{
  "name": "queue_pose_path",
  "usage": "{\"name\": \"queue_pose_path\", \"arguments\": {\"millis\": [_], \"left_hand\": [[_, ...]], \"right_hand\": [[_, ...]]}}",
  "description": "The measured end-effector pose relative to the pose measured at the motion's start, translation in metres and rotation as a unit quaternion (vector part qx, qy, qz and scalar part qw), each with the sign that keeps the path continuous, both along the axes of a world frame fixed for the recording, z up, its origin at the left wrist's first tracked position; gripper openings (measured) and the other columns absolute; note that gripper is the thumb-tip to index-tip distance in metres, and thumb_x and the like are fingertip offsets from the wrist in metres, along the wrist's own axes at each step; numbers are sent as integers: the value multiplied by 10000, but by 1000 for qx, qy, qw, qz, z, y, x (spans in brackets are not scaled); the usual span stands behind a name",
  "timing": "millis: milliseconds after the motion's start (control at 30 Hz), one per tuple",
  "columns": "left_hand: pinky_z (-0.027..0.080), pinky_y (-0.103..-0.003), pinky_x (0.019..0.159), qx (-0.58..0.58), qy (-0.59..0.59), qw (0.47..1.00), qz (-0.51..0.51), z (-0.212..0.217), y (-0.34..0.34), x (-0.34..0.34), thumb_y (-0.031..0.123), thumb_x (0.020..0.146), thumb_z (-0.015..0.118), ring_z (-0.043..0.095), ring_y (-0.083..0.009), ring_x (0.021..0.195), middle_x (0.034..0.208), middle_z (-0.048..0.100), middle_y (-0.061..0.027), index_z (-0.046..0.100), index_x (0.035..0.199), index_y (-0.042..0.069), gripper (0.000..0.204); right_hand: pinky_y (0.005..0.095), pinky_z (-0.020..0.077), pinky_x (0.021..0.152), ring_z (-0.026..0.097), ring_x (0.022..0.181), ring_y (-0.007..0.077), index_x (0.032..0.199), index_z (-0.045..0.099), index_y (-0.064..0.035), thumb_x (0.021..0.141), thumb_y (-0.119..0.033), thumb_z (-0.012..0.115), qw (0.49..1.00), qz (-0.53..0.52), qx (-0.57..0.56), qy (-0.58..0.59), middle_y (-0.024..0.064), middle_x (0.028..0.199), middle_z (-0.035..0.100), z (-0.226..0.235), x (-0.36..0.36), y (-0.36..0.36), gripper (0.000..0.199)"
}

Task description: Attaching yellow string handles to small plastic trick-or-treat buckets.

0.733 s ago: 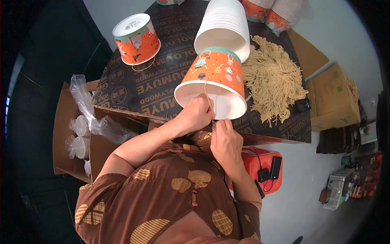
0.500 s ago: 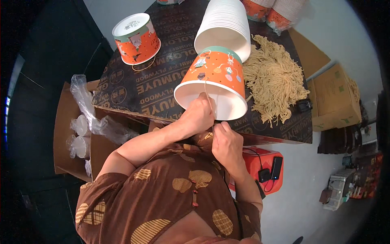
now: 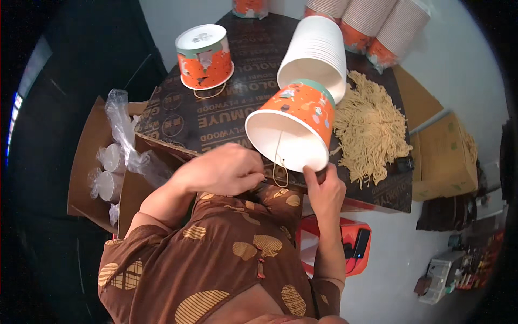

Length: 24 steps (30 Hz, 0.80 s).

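Note:
An orange paper bucket [image 3: 302,110] lies tipped on its side at the near edge of the dark plywood table [image 3: 226,116], its white open mouth toward me. A thin tan string loop [image 3: 279,171] hangs from its rim. My left hand [image 3: 224,173] is curled, with its fingertips pinched at the string just left of the loop. My right hand [image 3: 324,190] grips the lower rim of the bucket, thumb against the edge.
A stack of white buckets [image 3: 315,51] lies on its side behind the orange one. A pile of tan strings [image 3: 372,129] lies at the right. Another orange bucket [image 3: 205,56] stands at the back left. A cardboard box [image 3: 89,162] holds plastic-wrapped lids. A red crate [image 3: 353,243] sits below.
My hands, close together under the rim before, have drawn apart: the right hand moved right onto the bucket's rim. The bucket has tilted slightly lower.

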<state>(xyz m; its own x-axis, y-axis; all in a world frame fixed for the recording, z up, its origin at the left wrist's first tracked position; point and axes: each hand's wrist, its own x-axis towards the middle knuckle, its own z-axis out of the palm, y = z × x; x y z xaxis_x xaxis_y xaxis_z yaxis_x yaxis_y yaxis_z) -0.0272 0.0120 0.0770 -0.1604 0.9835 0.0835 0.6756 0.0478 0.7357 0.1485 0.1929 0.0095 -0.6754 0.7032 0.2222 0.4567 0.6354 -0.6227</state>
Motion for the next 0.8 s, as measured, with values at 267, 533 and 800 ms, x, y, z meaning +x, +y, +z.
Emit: {"name": "queue_pose_path", "arguments": {"millis": [267, 533, 800], "left_hand": [[519, -296, 824, 186, -186, 926, 270, -2, -32, -44, 422, 794, 787, 614, -163, 963, 1106, 615, -179, 494, 1284, -78, 759], [313, -367, 1117, 229, -428, 860, 159, -8, -53, 1, 409, 597, 917, 380, -205, 1336, 1423, 409, -116, 216, 1485, 18, 1197], [419, -414, 1074, 400, 10, 815, 419, 17, -110, -78, 293, 573, 908, 494, -264, 1248, 1367, 449, -169, 154, 1484, -2, 1218]], "right_hand": [[396, 528, 673, 692, 818, 353, 1128, 624, 32, 977, -238, 526, 958, 173, 49, 223, 207, 929, 683, 4, -17, -14, 325], [381, 496, 548, 608, 633, 295, 1257, 495, 152, 879, -137, 652, 908, 176, 313, 215, 173, 802, 618, -5, -17, -35, 501], [358, 476, 613, 549, 676, 237, 1348, 458, 98, 883, -58, 550, 943, 175, 154, 239, 162, 989, 613, -8, 5, 14, 499]]}}
